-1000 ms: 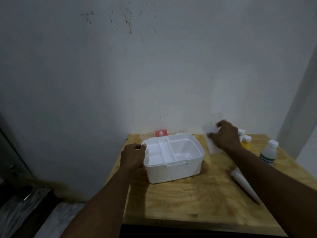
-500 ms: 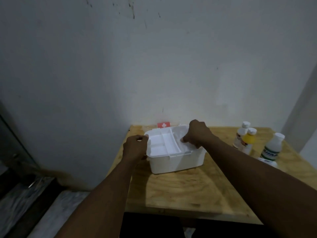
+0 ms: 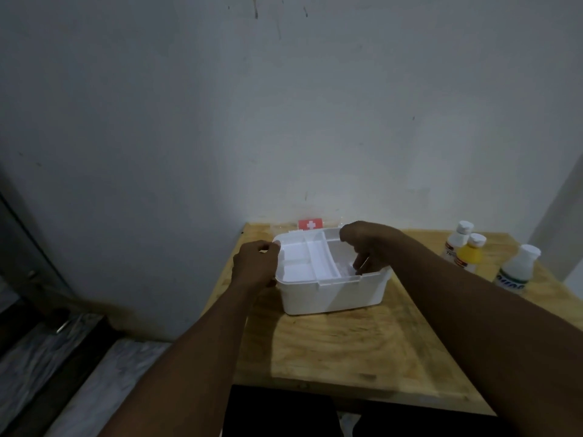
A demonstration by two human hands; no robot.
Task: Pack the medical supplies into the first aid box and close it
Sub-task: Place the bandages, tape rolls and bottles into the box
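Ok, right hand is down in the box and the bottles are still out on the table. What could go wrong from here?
1. The right hand reaches into the right compartment of the first aid box; pulling out carelessly could drag the inner tray askew.
2. The three bottles stand close together near the table's right edge; a quick reach might topple one.
3. The left hand only steadies the box's side, so it may slide.

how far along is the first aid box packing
Early. The first aid box is open, and the right hand reaches into its right compartment, seemingly placing something pale. The left hand steadies the box's left side. Three bottles remain on the table, and the box is not yet closed.
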